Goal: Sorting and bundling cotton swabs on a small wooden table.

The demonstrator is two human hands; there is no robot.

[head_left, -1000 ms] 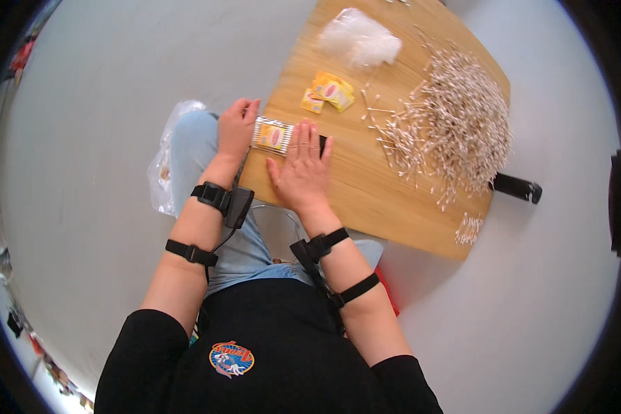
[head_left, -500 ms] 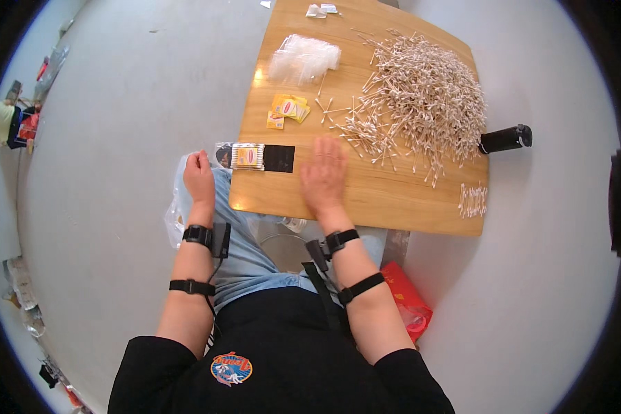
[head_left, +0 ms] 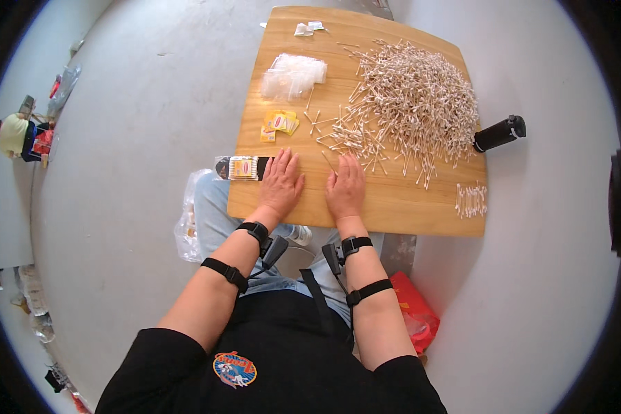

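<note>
My left hand lies palm down near the table's front left, fingers stretched over the end of a black strip. Just left of it is a flat pack of cotton swabs with a yellow label, at the table's left edge. Its clear wrapping overhangs that edge. My right hand rests on the wood with fingers extended, at the near side of loose cotton swabs. One swab lies by its thumb and forefinger; I cannot tell whether they touch it. Yellow cards sit beyond my left hand.
A large heap of cotton swabs covers the far right of the wooden table. Clear plastic bags lie far left. A small row of swabs and a black cylinder are at the right. A red bag stands below.
My left hand has come from beside the table's left edge onto the tabletop, opening from a closed curl. My right hand has shifted a little right, toward the loose swabs.
</note>
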